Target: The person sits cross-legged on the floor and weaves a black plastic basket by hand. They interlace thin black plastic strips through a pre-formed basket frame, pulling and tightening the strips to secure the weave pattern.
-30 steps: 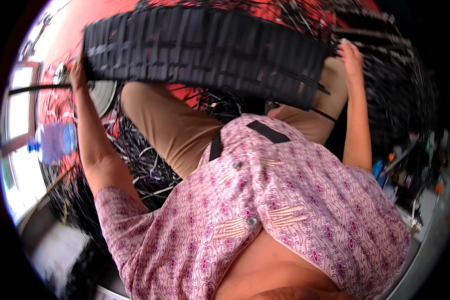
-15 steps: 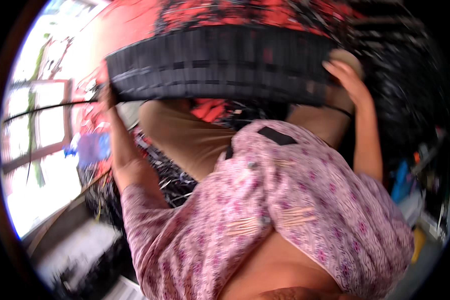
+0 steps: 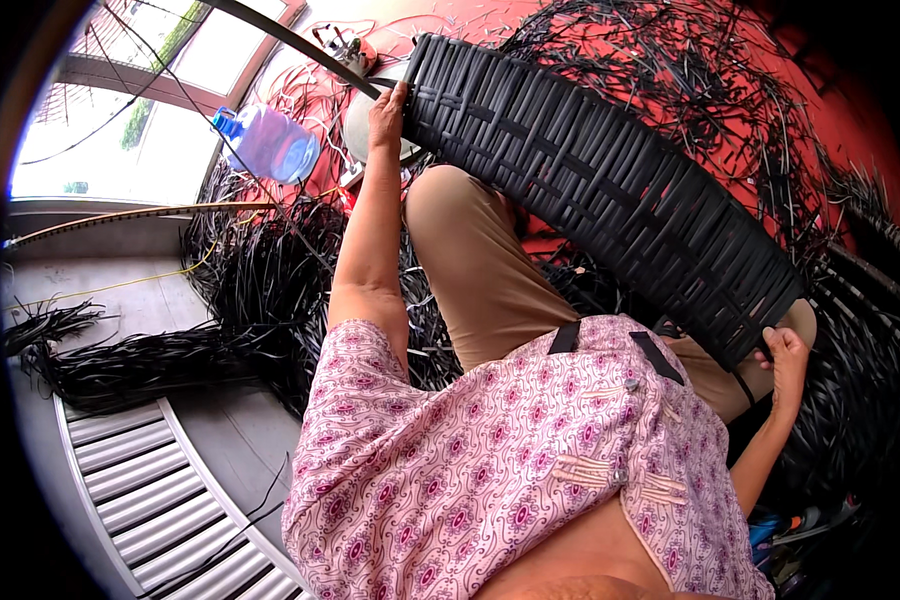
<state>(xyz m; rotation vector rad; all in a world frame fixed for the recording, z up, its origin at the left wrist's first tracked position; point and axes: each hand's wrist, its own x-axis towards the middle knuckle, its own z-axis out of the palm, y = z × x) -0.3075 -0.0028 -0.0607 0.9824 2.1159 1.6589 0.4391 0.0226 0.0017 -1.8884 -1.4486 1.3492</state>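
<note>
A long black woven panel (image 3: 600, 190) of flat strips lies tilted across my bent knees, its left end farther away than its right. At that far left end, my left hand (image 3: 388, 118) is closed on the panel's edge. A long dark strip (image 3: 300, 45) runs from beside this hand toward the upper left; whether the fingers hold it too is hard to see. My right hand (image 3: 788, 358) has its fingers curled at the near right corner, thumb and forefinger against the edge. Below that corner a short loose strip end (image 3: 744, 386) sticks out.
Black strips (image 3: 670, 60) lie tangled over the red ground sheet (image 3: 450, 22), with a thick bundle (image 3: 170, 365) at the left. A blue-tinted water jug (image 3: 275, 143) lies near the window. A slatted metal frame (image 3: 160, 500) is at the lower left.
The panel has swung from nearly level to a slant, left end away and right end toward me. Both hands have moved with its ends; the view has turned and sharpened.
</note>
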